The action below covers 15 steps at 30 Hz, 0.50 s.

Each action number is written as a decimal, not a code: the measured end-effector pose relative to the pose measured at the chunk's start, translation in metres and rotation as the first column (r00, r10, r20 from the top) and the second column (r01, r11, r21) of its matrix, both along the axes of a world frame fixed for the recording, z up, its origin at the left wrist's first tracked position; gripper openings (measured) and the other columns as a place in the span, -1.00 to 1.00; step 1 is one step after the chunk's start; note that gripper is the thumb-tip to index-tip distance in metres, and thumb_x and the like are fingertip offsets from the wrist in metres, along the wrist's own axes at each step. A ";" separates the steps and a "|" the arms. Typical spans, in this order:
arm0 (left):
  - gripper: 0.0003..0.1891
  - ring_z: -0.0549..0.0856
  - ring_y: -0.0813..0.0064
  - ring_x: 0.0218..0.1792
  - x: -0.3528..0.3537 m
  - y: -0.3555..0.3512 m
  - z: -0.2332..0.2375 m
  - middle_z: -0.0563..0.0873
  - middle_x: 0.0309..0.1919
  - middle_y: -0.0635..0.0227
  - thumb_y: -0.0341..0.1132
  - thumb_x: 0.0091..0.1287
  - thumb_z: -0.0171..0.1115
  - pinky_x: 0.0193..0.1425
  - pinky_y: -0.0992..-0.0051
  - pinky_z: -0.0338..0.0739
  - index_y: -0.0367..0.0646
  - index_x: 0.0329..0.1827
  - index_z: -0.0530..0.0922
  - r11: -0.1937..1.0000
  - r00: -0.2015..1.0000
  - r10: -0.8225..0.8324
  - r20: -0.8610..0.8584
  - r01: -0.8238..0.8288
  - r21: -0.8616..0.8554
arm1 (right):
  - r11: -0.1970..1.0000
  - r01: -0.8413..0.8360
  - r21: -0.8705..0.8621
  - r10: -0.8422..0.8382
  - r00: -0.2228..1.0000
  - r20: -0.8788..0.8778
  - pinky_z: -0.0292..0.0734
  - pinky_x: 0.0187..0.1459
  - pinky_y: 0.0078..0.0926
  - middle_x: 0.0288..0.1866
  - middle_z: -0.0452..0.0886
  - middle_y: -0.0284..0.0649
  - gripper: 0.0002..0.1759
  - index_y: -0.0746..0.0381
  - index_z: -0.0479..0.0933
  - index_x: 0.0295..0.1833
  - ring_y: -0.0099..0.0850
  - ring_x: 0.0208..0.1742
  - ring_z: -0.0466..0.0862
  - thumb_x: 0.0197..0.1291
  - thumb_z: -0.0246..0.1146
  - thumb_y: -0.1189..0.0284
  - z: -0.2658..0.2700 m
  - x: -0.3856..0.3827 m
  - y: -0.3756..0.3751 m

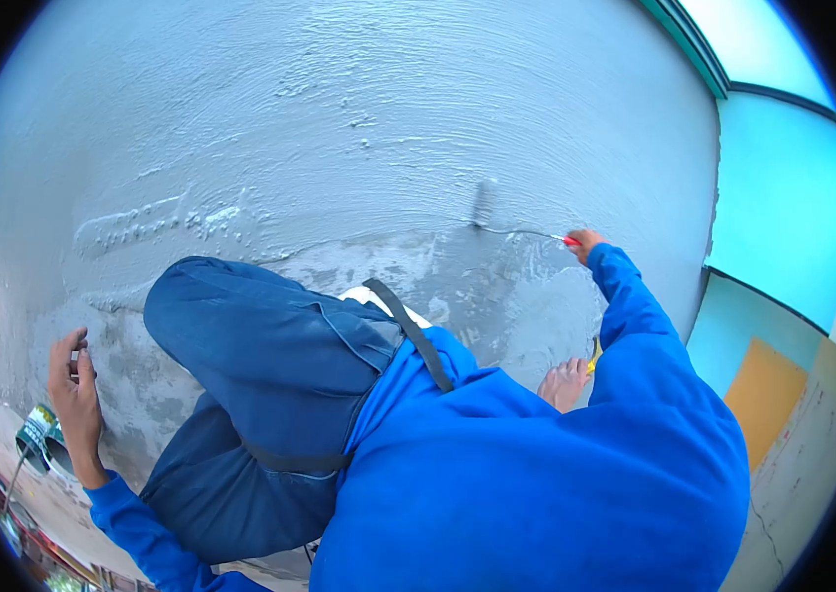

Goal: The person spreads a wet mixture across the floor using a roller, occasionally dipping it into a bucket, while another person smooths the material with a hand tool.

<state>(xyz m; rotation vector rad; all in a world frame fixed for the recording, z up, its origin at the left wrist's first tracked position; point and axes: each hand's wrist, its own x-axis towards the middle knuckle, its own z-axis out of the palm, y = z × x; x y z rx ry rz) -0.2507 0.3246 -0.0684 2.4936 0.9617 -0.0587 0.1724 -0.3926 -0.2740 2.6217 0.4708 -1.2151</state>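
My right hand (585, 244), reached out to the right, is closed around the red handle of a paint roller (509, 230). The roller's head is blurred and lies against the grey-coated surface (379, 138), where wet, textured coating with curved ridges meets a barer, darker patch (379, 266). Off to the left, my left hand (77, 385) hangs beside my bent knee, its fingers loosely bent and apart, holding nothing.
Two open cans (35, 436) stand at the lower left by a thin stick. A bare foot (564, 385) with a yellow strap rests under my right arm. Teal panels (781, 197) and an orange-tan patch (765, 400) border the surface on the right. Thicker coating lumps (226, 212) lie left of centre.
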 end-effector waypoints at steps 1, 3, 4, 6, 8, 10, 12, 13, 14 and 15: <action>-0.72 0.40 0.65 -0.42 0.002 0.002 -0.002 0.55 -0.21 0.40 -0.47 0.38 -0.01 -0.33 0.62 0.36 -0.18 0.11 0.52 1.000 1.000 0.009 -0.009 -0.009 -0.023 | 0.997 0.024 -0.068 -0.021 0.999 0.045 0.50 -0.03 -0.18 -0.09 0.65 -0.13 -0.71 0.03 0.55 0.04 -0.09 -0.01 0.62 0.18 0.22 0.34 0.010 -0.004 -0.013; -0.72 0.44 0.60 -0.37 0.007 0.007 -0.004 0.57 -0.18 0.36 -0.48 0.38 0.00 -0.28 0.60 0.37 -0.19 0.10 0.53 0.999 1.000 0.007 -0.016 -0.008 -0.045 | 0.961 0.072 -0.265 -0.043 0.993 0.114 0.45 0.00 -0.14 -0.01 0.64 -0.23 -0.68 -0.08 0.52 0.09 -0.17 0.05 0.60 0.20 0.22 0.34 0.039 -0.008 -0.023; -0.73 0.46 0.58 -0.34 0.003 0.001 -0.001 0.57 -0.17 0.35 -0.48 0.38 0.00 -0.26 0.59 0.38 -0.19 0.10 0.53 0.999 1.000 0.008 -0.007 -0.009 -0.043 | 0.950 0.096 -0.296 -0.060 0.990 0.128 0.42 0.02 -0.12 0.01 0.63 -0.25 -0.68 -0.10 0.51 0.10 -0.19 0.07 0.59 0.21 0.21 0.33 0.045 -0.014 -0.030; -0.72 0.48 0.57 -0.31 0.008 0.003 -0.003 0.58 -0.16 0.34 -0.48 0.38 0.00 -0.26 0.59 0.38 -0.19 0.10 0.53 0.998 1.000 0.012 0.004 -0.012 -0.059 | 0.912 0.132 -0.389 -0.088 0.988 0.130 0.37 0.06 -0.09 0.06 0.61 -0.30 -0.66 -0.13 0.49 0.13 -0.24 0.12 0.57 0.22 0.21 0.32 0.054 -0.014 -0.036; -0.72 0.50 0.56 -0.29 0.011 0.003 -0.005 0.58 -0.15 0.33 -0.48 0.38 0.00 -0.25 0.58 0.38 -0.20 0.11 0.53 0.998 1.000 0.009 0.006 -0.008 -0.063 | 0.934 0.101 -0.342 -0.067 0.992 0.109 0.32 0.09 -0.05 0.06 0.60 -0.30 -0.67 -0.14 0.49 0.13 -0.26 0.14 0.55 0.24 0.19 0.29 0.048 -0.015 -0.039; -0.72 0.52 0.55 -0.26 0.011 0.004 -0.005 0.58 -0.13 0.33 -0.48 0.38 0.00 -0.25 0.57 0.38 -0.20 0.11 0.53 0.998 1.000 -0.003 -0.011 0.002 -0.061 | 0.963 0.033 -0.268 -0.009 0.996 0.089 0.38 0.05 -0.09 0.05 0.61 -0.29 -0.67 -0.14 0.49 0.13 -0.24 0.12 0.56 0.23 0.19 0.28 0.032 -0.016 -0.029; -0.72 0.53 0.54 -0.24 0.006 0.000 -0.002 0.58 -0.12 0.33 -0.48 0.38 0.00 -0.24 0.57 0.38 -0.19 0.11 0.53 0.999 1.000 -0.011 -0.009 0.010 -0.047 | 0.989 -0.092 -0.115 0.100 0.993 0.065 0.44 -0.01 -0.13 0.01 0.62 -0.31 -0.66 -0.10 0.50 0.11 -0.25 0.09 0.58 0.19 0.21 0.30 0.007 -0.019 -0.007; -0.72 0.53 0.54 -0.24 0.005 0.001 -0.002 0.58 -0.11 0.33 -0.48 0.38 0.00 -0.24 0.57 0.39 -0.19 0.11 0.53 0.999 1.000 -0.015 -0.012 0.014 -0.046 | 0.993 -0.109 -0.052 0.110 0.994 0.021 0.48 -0.03 -0.16 -0.01 0.63 -0.28 -0.66 -0.08 0.50 0.11 -0.23 0.07 0.59 0.19 0.21 0.29 -0.001 -0.021 0.019; -0.73 0.53 0.54 -0.24 0.005 0.003 -0.003 0.57 -0.11 0.33 -0.47 0.39 0.00 -0.24 0.58 0.38 -0.19 0.11 0.53 0.999 1.000 -0.008 -0.022 0.007 -0.048 | 0.992 -0.123 0.010 0.124 0.992 -0.024 0.51 -0.05 -0.20 -0.03 0.63 -0.25 -0.65 -0.07 0.50 0.11 -0.21 0.05 0.60 0.18 0.21 0.29 -0.010 -0.026 0.047; -0.73 0.53 0.55 -0.24 0.004 0.004 -0.004 0.57 -0.11 0.33 -0.47 0.39 0.01 -0.24 0.58 0.38 -0.19 0.11 0.53 0.999 1.000 0.001 -0.029 -0.003 -0.049 | 0.961 -0.190 0.202 0.181 0.982 0.061 0.50 -0.04 -0.17 -0.07 0.62 -0.16 -0.70 -0.01 0.52 0.07 -0.16 0.00 0.61 0.22 0.17 0.27 -0.025 -0.036 0.066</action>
